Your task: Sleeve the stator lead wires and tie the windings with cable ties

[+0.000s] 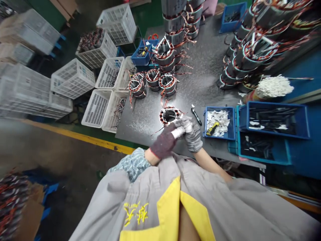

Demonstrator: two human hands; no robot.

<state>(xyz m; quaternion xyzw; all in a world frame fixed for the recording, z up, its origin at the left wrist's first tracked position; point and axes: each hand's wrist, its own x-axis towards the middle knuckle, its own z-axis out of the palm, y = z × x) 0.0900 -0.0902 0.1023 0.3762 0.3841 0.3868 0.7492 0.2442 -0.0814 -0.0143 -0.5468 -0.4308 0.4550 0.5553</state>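
A motor stator [164, 122] with copper windings and white insulation stands on the grey worktable in front of me. At its near right rim my two gloved hands meet. My left hand [164, 142], in a dark purple glove with whitish fingertips, has its fingers closed against the other hand. My right hand [192, 134], in a grey striped glove, is also closed, its fingers bent toward the stator's edge. Whatever lies between the fingertips is hidden and too small to name. Just beyond the right hand lies a black pen-like tool [196, 115].
Several small stators [168, 83] and tall stator stacks [173, 25] stand farther back, with more stacks [235, 67] at right. A blue bin [233, 124] holds white scraps and a yellow-handled cutter [212, 128]. Blue trays [308, 124] hold dark strips. White crates [96, 108] flank the table's left side.
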